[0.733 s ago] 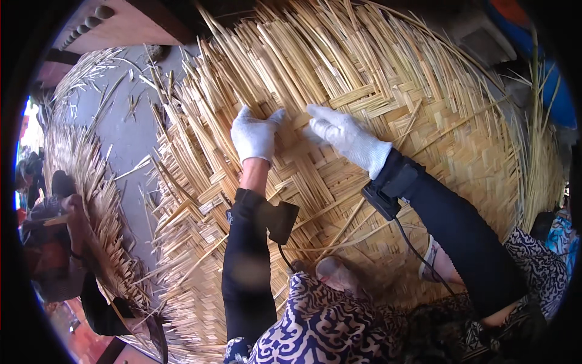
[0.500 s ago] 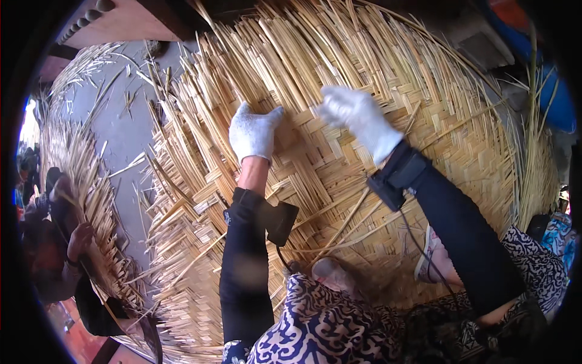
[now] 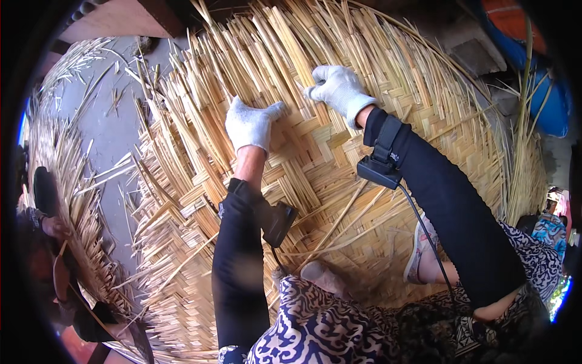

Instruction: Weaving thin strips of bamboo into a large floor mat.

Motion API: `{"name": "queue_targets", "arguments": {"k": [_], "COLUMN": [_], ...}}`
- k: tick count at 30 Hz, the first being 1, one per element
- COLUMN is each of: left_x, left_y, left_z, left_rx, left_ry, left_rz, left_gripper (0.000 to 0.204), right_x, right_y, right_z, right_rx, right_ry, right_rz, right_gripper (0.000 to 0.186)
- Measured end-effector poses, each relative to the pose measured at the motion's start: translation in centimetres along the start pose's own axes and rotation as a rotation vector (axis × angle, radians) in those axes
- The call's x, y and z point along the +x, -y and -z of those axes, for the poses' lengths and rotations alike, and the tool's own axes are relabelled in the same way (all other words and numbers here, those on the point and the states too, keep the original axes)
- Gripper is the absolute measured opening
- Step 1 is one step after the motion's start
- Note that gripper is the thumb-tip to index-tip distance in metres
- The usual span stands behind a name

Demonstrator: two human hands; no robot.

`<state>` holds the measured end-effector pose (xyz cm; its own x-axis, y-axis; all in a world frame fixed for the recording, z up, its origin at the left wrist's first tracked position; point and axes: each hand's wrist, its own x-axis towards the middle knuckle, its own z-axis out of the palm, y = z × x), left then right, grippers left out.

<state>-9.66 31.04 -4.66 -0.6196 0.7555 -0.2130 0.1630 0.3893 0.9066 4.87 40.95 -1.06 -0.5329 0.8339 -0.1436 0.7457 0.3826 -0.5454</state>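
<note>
The woven mat (image 3: 451, 173) spreads beneath the person's shoes, its unwoven strips (image 3: 239, 57) fanning out beyond both gloved hands. The left hand (image 3: 248, 126) lies palm down on the strips, thumb spread away from the fingers; whether anything is pinched under it cannot be told. The right hand (image 3: 342, 94) is half curled beside a pale, wide strip (image 3: 290, 43), and its grip cannot be told either.

A strip might split or crease if bent sharply, since the stalks look dry and stiff. Neighbouring strips lie crowded, so the wrong one could be caught, breaking the pattern. The cable (image 3: 416, 210) hanging from the right wrist (a thin black one) could snag on loose ends.

The fingertips' undersides are hidden by the gloves. The left shoe (image 3: 323, 276) is partly covered by patterned cloth (image 3: 327, 321), the far strip ends fade into shadow, and another person (image 3: 57, 227) at the left rim is dark and cut off.
</note>
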Motion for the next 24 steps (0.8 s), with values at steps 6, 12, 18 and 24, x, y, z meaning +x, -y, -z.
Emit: {"name": "queue_targets", "arguments": {"k": [6,12,18,24], "left_x": [-0.9,-1.6,-3.0,-1.8], "left_y": [-1.0,-1.8,-5.5,-4.3], "left_z": [0.0,1.0,-0.6,-2.8], "left_rx": [0.176,0.124,0.065,0.067], "left_ry": [-0.085,-0.059,-0.458,-0.070], "left_rz": [-0.003,0.015,-0.563,-0.159], "left_gripper": [0.043,0.045,0.052,0.045], "right_x": [0.6,1.4,1.8,0.2], "right_y": [-0.4,2.2,-2.4,-0.5], "right_z": [-0.6,0.1,0.5,0.4], "right_rx": [0.018,0.124,0.269,0.082], "right_ry": [-0.282,-0.177,0.075,-0.046], "right_rz": [0.075,-0.068,-0.094,0.054], "right_gripper": [0.024,0.032,0.035,0.037]}}
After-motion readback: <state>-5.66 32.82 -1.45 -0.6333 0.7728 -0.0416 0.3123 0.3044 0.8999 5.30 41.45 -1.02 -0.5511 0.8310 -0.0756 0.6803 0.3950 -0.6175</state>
